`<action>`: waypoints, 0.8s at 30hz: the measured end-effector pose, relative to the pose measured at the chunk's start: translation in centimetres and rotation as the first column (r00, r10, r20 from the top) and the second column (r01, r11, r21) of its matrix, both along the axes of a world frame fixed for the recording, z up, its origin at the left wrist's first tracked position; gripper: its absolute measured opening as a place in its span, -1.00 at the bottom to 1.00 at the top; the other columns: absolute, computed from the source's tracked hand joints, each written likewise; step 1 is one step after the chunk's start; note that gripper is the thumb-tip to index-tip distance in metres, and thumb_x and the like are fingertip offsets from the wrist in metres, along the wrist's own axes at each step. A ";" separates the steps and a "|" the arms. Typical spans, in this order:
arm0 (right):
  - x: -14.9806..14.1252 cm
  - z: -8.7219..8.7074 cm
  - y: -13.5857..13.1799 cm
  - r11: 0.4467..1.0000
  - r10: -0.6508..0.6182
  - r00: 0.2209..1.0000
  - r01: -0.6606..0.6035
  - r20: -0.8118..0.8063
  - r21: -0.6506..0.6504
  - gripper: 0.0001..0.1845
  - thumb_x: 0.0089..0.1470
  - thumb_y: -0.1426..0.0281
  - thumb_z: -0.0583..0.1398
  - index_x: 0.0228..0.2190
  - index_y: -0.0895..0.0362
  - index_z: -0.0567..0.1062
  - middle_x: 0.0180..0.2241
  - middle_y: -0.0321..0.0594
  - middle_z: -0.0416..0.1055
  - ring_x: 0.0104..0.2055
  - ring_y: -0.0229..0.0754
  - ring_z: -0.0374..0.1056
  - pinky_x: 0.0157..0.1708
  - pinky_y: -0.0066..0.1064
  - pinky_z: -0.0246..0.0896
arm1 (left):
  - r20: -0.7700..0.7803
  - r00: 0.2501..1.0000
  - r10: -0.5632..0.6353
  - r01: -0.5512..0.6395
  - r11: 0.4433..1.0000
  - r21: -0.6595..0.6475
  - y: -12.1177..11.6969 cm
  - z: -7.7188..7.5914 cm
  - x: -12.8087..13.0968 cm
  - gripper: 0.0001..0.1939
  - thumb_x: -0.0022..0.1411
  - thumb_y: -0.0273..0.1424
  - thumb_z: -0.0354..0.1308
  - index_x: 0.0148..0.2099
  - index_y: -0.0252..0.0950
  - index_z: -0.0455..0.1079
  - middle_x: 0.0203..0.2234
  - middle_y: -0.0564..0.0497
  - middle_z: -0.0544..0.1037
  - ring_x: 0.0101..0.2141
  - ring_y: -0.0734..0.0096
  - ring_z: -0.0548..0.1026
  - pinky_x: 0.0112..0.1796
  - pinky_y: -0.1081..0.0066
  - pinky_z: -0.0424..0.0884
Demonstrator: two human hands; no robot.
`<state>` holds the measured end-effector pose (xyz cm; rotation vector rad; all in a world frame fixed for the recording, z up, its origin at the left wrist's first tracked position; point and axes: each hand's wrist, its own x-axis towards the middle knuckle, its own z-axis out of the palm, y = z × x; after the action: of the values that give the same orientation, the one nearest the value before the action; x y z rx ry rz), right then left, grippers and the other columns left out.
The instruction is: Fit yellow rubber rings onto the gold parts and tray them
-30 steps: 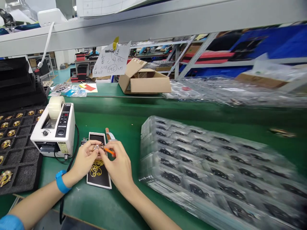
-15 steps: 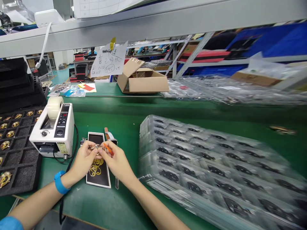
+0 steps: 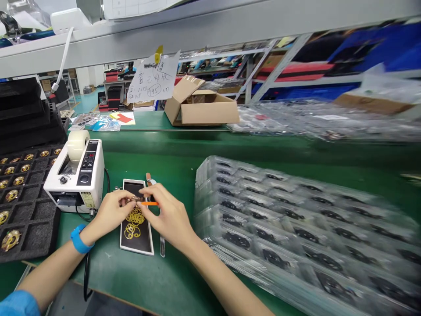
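Note:
My left hand (image 3: 113, 210) pinches a small, round rose-gold watch part (image 3: 134, 199) between thumb and fingers; the fingers partly cover it. My right hand (image 3: 169, 213) is closed on a thin orange stick-like tool (image 3: 150, 203), with its tip end at the watch part. Both hands are above a white-rimmed black tray (image 3: 152, 251). Thin yellow rings (image 3: 132, 231) lie heaped in that tray. Beyond my right hand, a brown strap end (image 3: 148, 176) shows on the green table, the rest hidden. A narrow metal strip (image 3: 162, 246) lies beside the tray.
A white tape dispenser (image 3: 79, 175) stands left, near a black foam tray (image 3: 36, 215) of gold round parts. Stacked clear plastic trays (image 3: 279, 219) with black parts fill the right. An open cardboard box (image 3: 210, 113) sits behind, under a grey shelf beam (image 3: 197, 37).
The orange tool has swung from a slant to nearly level, and my right fingers have spread a little wider. The view has shifted slightly, moving most things rightward.

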<state>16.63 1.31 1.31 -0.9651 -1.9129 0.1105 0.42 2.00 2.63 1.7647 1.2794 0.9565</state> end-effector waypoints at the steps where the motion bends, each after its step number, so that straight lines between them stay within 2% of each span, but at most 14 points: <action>1: 0.1 0.2 -0.2 0.993 -0.052 0.998 0.055 -0.032 0.104 -0.95 0.08 0.49 0.15 -0.35 0.13 0.37 -0.39 -0.21 0.39 -0.37 -0.23 0.35 -0.44 -0.46 0.23 | 0.097 0.995 0.033 -0.027 0.998 -0.061 0.0 -0.1 0.1 -0.95 0.04 -0.52 0.14 -0.43 -0.32 0.41 -0.58 0.08 0.44 -0.52 0.46 0.34 -0.43 0.44 0.29; 4: 0.1 0.2 -0.8 0.917 -0.181 0.981 0.196 -0.076 0.349 -0.92 0.05 0.55 0.19 -0.38 0.15 0.41 -0.43 -0.20 0.36 -0.44 -0.27 0.30 -0.48 -0.49 0.20 | 0.353 0.927 0.122 -0.034 0.969 -0.246 0.0 -0.6 0.6 -0.92 -0.01 -0.50 0.16 -0.46 -0.32 0.29 -0.62 0.12 0.41 -0.56 0.51 0.40 -0.47 0.49 0.32; 7: -0.3 -0.3 -1.1 0.863 -0.242 0.970 0.217 -0.003 0.455 -0.90 0.04 0.54 0.21 -0.35 0.13 0.47 -0.36 -0.15 0.43 -0.49 -0.30 0.24 -0.51 -0.48 0.16 | 0.478 0.865 0.152 0.002 0.952 -0.306 -0.5 -0.7 1.2 -0.84 -0.07 -0.49 0.21 -0.47 -0.31 0.24 -0.63 0.16 0.39 -0.57 0.53 0.43 -0.46 0.50 0.39; 10: -0.7 -0.7 -0.8 0.866 -0.250 0.968 0.205 0.040 0.456 -0.91 0.08 0.51 0.19 -0.33 0.14 0.49 -0.29 -0.10 0.48 -0.47 -0.27 0.26 -0.48 -0.44 0.17 | 0.558 0.818 0.142 0.034 0.955 -0.293 -1.0 -0.3 1.5 -0.78 -0.09 -0.44 0.28 -0.46 -0.32 0.25 -0.60 0.16 0.41 -0.55 0.57 0.44 -0.43 0.51 0.43; 14: -0.8 -1.0 -0.1 0.900 -0.191 0.980 0.151 0.060 0.408 -0.92 0.09 0.54 0.17 -0.35 0.18 0.48 -0.36 -0.15 0.53 -0.41 -0.22 0.34 -0.43 -0.43 0.20 | 0.592 0.794 0.138 0.058 0.952 -0.299 -1.4 -0.1 1.6 -0.71 -0.08 -0.37 0.34 -0.36 -0.33 0.29 -0.56 0.12 0.47 -0.52 0.55 0.47 -0.39 0.50 0.45; 20: -0.7 -1.3 0.1 0.902 -0.179 0.981 0.136 0.069 0.409 -0.89 0.10 0.56 0.14 -0.32 0.18 0.45 -0.39 -0.17 0.54 -0.43 -0.22 0.35 -0.45 -0.42 0.18 | 0.564 0.817 0.121 0.041 0.963 -0.266 -1.6 -0.6 1.7 -0.61 -0.03 -0.30 0.32 -0.16 -0.34 0.35 -0.58 0.10 0.49 -0.52 0.46 0.51 -0.37 0.41 0.49; 24: -0.7 -1.3 0.2 0.890 -0.180 0.979 0.120 0.098 0.440 -0.89 0.10 0.55 0.13 -0.33 0.16 0.44 -0.41 -0.18 0.54 -0.44 -0.23 0.35 -0.46 -0.42 0.17 | 0.510 0.854 0.104 0.023 0.972 -0.236 -1.8 -0.7 1.8 -0.65 0.02 -0.32 0.27 -0.13 -0.35 0.40 -0.53 0.04 0.55 -0.46 0.40 0.55 -0.32 0.38 0.51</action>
<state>15.95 1.55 0.01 -0.8244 -1.8655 -0.4679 2.18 0.17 1.88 1.1846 1.0248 1.1567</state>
